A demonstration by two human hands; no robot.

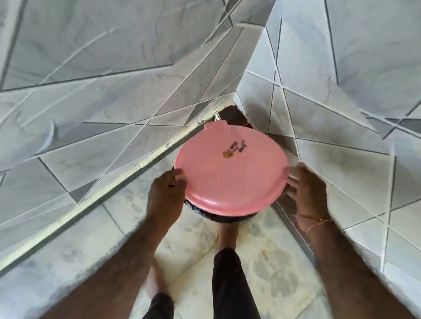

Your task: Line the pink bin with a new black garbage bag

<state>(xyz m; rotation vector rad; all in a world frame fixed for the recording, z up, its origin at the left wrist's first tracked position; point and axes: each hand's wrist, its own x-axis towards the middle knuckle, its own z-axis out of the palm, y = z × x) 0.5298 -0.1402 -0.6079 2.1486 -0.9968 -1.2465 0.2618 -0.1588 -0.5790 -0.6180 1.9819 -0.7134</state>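
Both forearms reach in from the bottom edge toward a round pink lid [231, 170], which sits over the pink bin in the corner where two tiled walls [88, 55] meet. Almost all of the bin is hidden under the lid. A crinkled band of black garbage bag [216, 217] shows below the lid's rim at 6 o'clock, draped around the top of the bin; what is inside cannot be seen.

At 9 o'clock on the lid, the left hand [166, 193] grips the rim, fingers curled close together over the edge. At 3 o'clock, the right hand [305, 188] holds the opposite rim, its fingers [292, 182] slightly spread and blurred, pressed against the edge. A thin thread bracelet [316, 222] circles the right wrist.

On the lid's top, toward 12 o'clock, there is a small brown sticker [227, 154] beside dark scribbled marks. Bare feet and dark trouser legs [232, 282] stand on the pale floor tiles [272, 272] at 6 o'clock.
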